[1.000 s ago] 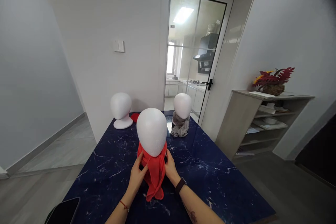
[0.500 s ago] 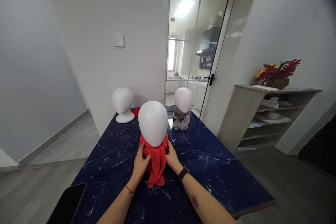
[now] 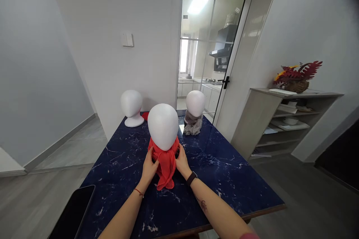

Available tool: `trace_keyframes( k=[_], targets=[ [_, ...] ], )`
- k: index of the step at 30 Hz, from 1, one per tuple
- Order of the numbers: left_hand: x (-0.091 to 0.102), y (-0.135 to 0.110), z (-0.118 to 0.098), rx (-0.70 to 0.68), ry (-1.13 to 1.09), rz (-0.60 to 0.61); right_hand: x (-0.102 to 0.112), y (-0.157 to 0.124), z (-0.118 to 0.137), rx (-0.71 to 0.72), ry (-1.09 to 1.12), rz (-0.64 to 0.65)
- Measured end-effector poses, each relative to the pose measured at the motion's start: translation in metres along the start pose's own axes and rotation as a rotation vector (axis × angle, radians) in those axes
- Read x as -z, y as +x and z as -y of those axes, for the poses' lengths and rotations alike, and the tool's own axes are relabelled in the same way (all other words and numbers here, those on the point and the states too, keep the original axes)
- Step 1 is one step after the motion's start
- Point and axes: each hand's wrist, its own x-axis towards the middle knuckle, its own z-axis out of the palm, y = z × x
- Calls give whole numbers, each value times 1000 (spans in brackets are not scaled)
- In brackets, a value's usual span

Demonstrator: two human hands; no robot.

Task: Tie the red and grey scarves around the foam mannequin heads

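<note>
Only the camera view seems to shift: it tips lower, so the heads sit slightly higher in frame and more of the near edge of the surface (image 3: 224,168) shows; hand pose looks about the same.

Head view: red scarf (image 3: 166,168) is wrapped around the neck of the front head (image 3: 163,125), mid-surface, tails hanging down front. Left hand (image 3: 149,166) touches its left side, thumb and fingers spread; right hand (image 3: 183,162) mirrors it on the right. Can't tell if either pinches cloth. Hands flank the wrap, likely so cloth and head stay steady between them.

Scarf is thin, soft, creased. Front head is smooth, matte white, egg-shaped, likely foam. Rear left head (image 3: 131,103) is bare, its wide round base probably there for balance; small red cloth (image 3: 145,116) just beside it. Rear right head (image 3: 195,103) wears a grey scarf (image 3: 193,123), crinkled, gauzy. Surface is glossy dark blue, white-veined. Flat black phone (image 3: 74,213) at the near left corner.
</note>
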Motion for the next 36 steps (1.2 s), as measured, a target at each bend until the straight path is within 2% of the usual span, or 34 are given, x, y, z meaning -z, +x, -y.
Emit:
trace_keyframes(
  k=[3,6,11,14,18,20,23,29,36],
  targets=[
    [1,0,-5,32,-12,-58,3,-2,8,82,-117,-64],
    [3,0,-6,88,-151,-128,6,-6,18,192,-229,-77],
    [3,-1,-3,348,-359,-195,6,-12,30,269,-361,7],
    [1,-2,-2,437,-412,-148,9,-10,31,312,-373,47],
    [0,-4,-6,533,-513,-6,14,-7,32,371,-335,124],
    [0,-4,-9,552,-570,41,14,-6,31,372,-311,157],
    [0,-3,-11,547,-625,48,13,-5,30,350,-273,183],
    [3,1,-6,534,-604,-39,9,-1,27,243,-147,108],
    [12,10,1,557,-596,-197,20,12,21,151,-87,-14]
  ],
)
